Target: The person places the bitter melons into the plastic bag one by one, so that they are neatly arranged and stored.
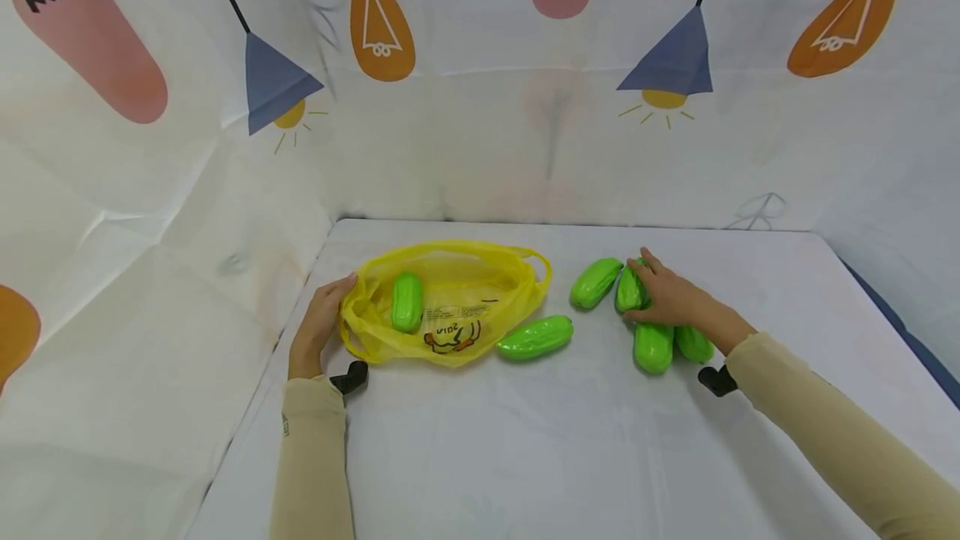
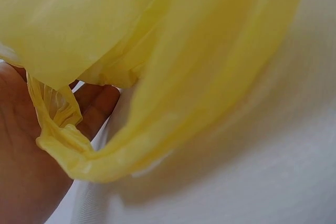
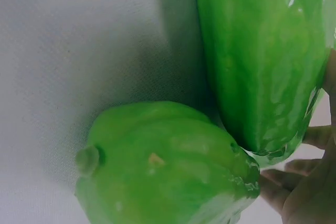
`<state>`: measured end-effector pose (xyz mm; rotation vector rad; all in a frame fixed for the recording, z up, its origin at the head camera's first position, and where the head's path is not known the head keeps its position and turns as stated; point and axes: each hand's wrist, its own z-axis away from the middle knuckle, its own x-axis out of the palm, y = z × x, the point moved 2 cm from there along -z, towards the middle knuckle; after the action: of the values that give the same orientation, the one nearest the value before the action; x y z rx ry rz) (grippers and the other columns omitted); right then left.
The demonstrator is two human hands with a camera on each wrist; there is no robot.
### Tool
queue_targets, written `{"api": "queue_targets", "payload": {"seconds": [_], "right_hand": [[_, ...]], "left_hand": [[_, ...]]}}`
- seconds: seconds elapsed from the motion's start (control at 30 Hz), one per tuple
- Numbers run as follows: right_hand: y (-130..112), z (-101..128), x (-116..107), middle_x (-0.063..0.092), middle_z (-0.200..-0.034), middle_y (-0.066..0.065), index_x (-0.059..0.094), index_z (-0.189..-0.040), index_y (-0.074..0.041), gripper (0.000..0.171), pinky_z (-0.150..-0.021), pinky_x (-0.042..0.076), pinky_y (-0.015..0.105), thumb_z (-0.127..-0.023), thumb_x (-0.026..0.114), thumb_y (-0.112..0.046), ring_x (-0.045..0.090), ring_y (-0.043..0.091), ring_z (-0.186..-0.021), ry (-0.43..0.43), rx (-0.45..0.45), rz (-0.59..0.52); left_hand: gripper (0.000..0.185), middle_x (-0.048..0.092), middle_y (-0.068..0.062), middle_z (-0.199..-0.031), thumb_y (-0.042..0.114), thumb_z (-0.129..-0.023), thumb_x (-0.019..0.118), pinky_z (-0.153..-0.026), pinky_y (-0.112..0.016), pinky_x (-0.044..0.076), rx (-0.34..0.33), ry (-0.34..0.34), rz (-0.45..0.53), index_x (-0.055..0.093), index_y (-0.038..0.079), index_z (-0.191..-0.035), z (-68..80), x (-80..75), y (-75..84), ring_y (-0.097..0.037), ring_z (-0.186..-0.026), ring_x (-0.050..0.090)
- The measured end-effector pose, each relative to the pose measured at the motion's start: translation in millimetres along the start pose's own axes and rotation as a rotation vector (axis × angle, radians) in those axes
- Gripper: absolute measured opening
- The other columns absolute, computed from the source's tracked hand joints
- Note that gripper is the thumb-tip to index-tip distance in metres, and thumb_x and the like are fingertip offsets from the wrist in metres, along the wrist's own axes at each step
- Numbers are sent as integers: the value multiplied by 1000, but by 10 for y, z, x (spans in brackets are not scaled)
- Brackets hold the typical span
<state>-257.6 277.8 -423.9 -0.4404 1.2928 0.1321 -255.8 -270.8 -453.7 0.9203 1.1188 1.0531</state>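
A yellow plastic bag [image 1: 480,282] lies with its mouth spread and one glossy green gourd-like vegetable [image 1: 407,302] inside. My left hand [image 1: 318,325] grips the bag's left rim; in the left wrist view the yellow film [image 2: 210,77] covers part of the fingers. Over the cluster on the right, my right hand [image 1: 678,300] spreads its thumb and fingers around a green gourd [image 1: 631,292], partly hidden below it. Two more gourds, a left one [image 1: 653,350] and a right one [image 1: 693,345], lie below that hand. The right wrist view shows a ridged gourd [image 3: 163,166] up close.
Another green gourd [image 1: 596,282] lies just left of the cluster. One more gourd [image 1: 535,337] rests against the bag's lower right side. All are on a white-covered table [image 1: 510,448], with a printed white curtain [image 1: 480,148] behind and at the left.
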Motion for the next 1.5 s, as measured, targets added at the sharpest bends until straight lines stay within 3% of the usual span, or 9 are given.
{"api": "queue_targets", "payload": {"seconds": [0.13, 0.43, 0.6, 0.93, 1.13, 1.5], "right_hand": [[-1, 5, 5, 9, -152, 42, 17, -150, 12, 99, -103, 33, 69, -86, 73, -38, 26, 62, -133, -9, 9, -20], [28, -8, 1, 14, -153, 40, 15, -148, 15, 104, -106, 33, 66, -85, 73, -45, 27, 58, -135, 17, 22, 10], [5, 2, -87, 16, -153, 39, 19, -149, 13, 103, -105, 34, 66, -84, 74, -44, 30, 58, -133, 32, 13, 9], [-58, 29, -404, 14, -154, 38, 16, -149, 14, 98, -104, 36, 65, -86, 73, -34, 32, 57, -133, 56, -3, 22], [-153, -37, -588, 14, -156, 36, 16, -151, 12, 99, -104, 36, 64, -85, 75, -34, 32, 56, -133, 107, -49, 59], [-696, -252, -1085, 14, -158, 31, 17, -152, 9, 100, -108, 35, 60, -84, 77, -33, 27, 49, -140, 178, -149, 126]], "left_hand": [[62, 37, -26, -151, 39, -105, 41, -120, -48, 23, 7, 3, 9, 39, -9, -144, 84, 26, 89, -35, -139, 34], [70, 38, -21, -153, 51, -102, 42, -121, -48, 21, 16, 21, -8, 40, -4, -146, -92, -27, -165, -32, -142, 33], [70, 37, -19, -153, 50, -102, 42, -121, -48, 19, 14, 32, -1, 39, -3, -147, -109, -30, -200, -32, -143, 31], [61, 36, -26, -152, 37, -105, 41, -121, -48, 19, 17, 13, 22, 38, -10, -144, 103, 14, 92, -36, -142, 30], [60, 38, -27, -150, 35, -105, 41, -121, -47, 20, 25, 9, 23, 40, -11, -143, 150, 24, 154, -36, -140, 33], [63, 38, -26, -151, 39, -104, 42, -120, -48, 21, 16, 7, 14, 39, -11, -143, 150, 32, 186, -36, -140, 33]]}}
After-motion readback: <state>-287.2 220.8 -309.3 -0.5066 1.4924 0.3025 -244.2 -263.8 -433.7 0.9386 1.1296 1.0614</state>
